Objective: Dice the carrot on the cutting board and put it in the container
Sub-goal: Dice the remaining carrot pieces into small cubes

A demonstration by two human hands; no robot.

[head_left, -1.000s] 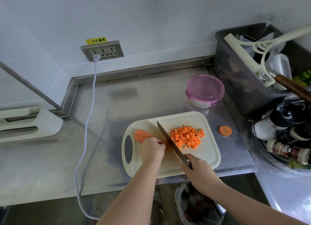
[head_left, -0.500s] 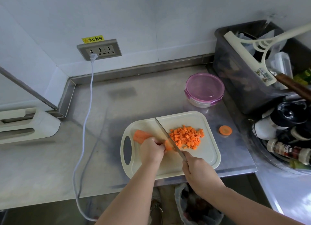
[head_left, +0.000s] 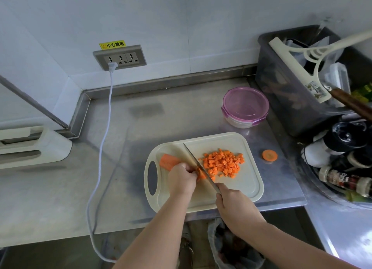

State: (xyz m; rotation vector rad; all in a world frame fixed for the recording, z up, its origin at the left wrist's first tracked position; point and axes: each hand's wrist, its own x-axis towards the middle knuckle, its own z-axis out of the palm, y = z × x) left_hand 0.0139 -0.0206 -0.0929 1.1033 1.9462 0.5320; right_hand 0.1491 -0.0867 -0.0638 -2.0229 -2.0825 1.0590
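Since half a second ago the knife (head_left: 198, 167) has come down a little along the carrot (head_left: 168, 161), its blade now meeting the cut end right at the left hand's knuckles, while the pile of diced carrot (head_left: 222, 163) lies as it did.

On the cutting board (head_left: 249, 188), the left hand (head_left: 182, 180) is curled, fingers pressed together and tucked over the near end of the carrot, pinning it down; its forearm rises from the board's near edge. The right hand (head_left: 234, 205) is closed in a fist round the knife handle at the board's near rim, the blade running diagonally away toward the board's far left corner.

The uncut carrot stub sticks out from under the left hand toward the board's handle hole. A few fresh orange pieces sit between the left hand's fingers and the blade. The diced pile is on the board's right half, just beyond the blade.

Off the board's right edge a round carrot slice (head_left: 269, 155) lies on the steel counter (head_left: 120, 168). Beyond the board's far right corner stands the container (head_left: 245, 106), its purple lid on.
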